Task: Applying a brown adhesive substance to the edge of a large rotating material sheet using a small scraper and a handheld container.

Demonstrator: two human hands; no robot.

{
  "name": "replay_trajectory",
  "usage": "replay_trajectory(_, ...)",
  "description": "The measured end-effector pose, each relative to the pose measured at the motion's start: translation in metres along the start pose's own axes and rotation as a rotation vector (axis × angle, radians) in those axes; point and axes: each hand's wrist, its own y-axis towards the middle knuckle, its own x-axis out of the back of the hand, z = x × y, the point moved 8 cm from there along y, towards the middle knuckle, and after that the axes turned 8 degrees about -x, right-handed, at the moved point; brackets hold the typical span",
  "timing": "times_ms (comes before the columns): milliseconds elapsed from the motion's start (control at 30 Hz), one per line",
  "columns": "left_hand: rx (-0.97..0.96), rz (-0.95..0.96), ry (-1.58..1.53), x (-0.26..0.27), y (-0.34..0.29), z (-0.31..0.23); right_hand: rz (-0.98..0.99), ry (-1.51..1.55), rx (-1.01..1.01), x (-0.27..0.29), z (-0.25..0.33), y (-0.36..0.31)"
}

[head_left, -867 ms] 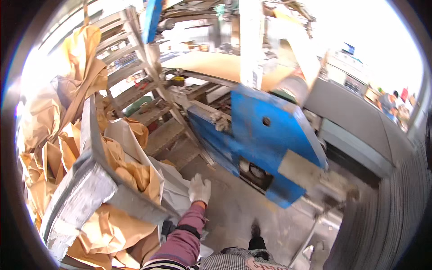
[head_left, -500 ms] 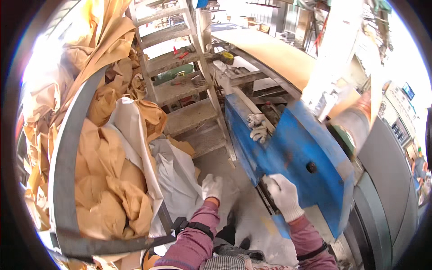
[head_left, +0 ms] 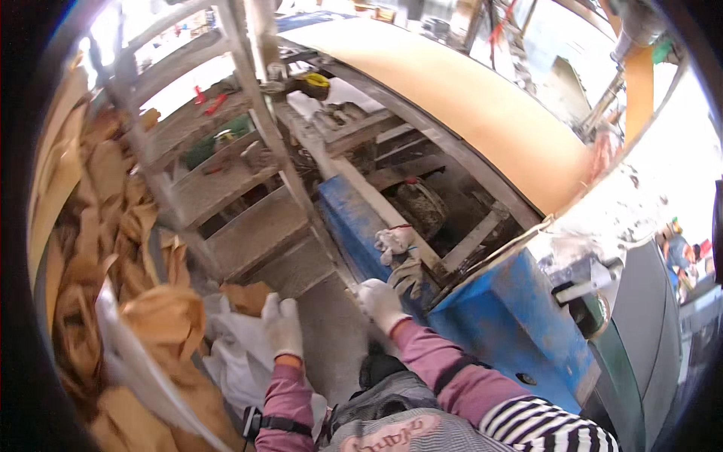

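Wide tan board (head_left: 482, 105) arcs across the upper right, lying on a grey metal frame (head_left: 422, 151); largest thing in view. Below it, a blue machine housing (head_left: 520, 316) runs from centre toward lower right, its top edge slanting up-left to down-right. To the left, a grey slatted rack (head_left: 226, 196) with steps, small tools and a yellow tape measure (head_left: 316, 81) perched up top. Far left, a heap of crumpled brown paper sacks (head_left: 113, 271), with white plastic sheeting (head_left: 233, 346) spilling at its foot. Concrete floor (head_left: 331, 331) shows between the sacks and the machine. Smaller: a pair of spare work gloves (head_left: 399, 256) draped on the blue housing's upper edge, one white with red trim above, one greyer below; their long axis follows the edge, roughly up-left to down-right. Right hand (head_left: 380, 301), white-gloved, pink sleeve, rests at the near corner of the blue housing, fingers curled loosely downward onto the edge, holding nothing that shows. The draped gloves lie just up and to the right of those fingers, near but apart. Left hand (head_left: 282, 324), also gloved, sits lower left over the white sheeting, fingers held together and pointing up, flat against or just above the plastic; contact cannot be told. Right hand is plainly the nearer one to the draped gloves; the left is well apart from them, across the strip of floor.
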Motion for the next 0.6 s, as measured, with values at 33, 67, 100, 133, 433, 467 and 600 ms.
replay_trajectory(33,0.0,0.033,-0.002,-0.004,0.016,-0.002,0.086,0.369,-0.328,-0.03,-0.03,0.02)
replay_trajectory(67,0.031,0.051,-0.031,-0.007,0.033,0.0,0.05,0.636,-0.567,-0.056,-0.052,0.034)
replay_trajectory(100,0.045,0.046,-0.033,-0.012,0.05,0.001,-0.039,0.67,-0.623,-0.073,-0.063,0.055)
replay_trajectory(133,0.074,0.077,-0.041,-0.022,0.066,0.002,0.011,0.771,-0.739,-0.101,-0.074,0.077)
replay_trajectory(433,0.193,0.007,-0.047,-0.033,0.153,0.038,0.095,1.18,-1.061,-0.159,-0.102,0.24)
replay_trajectory(467,0.183,0.032,0.027,-0.034,0.159,0.041,0.097,1.058,-0.985,-0.142,-0.103,0.248)
replay_trajectory(600,-0.15,0.176,0.359,-0.058,0.196,0.026,0.141,0.887,-0.838,-0.072,-0.133,0.278)
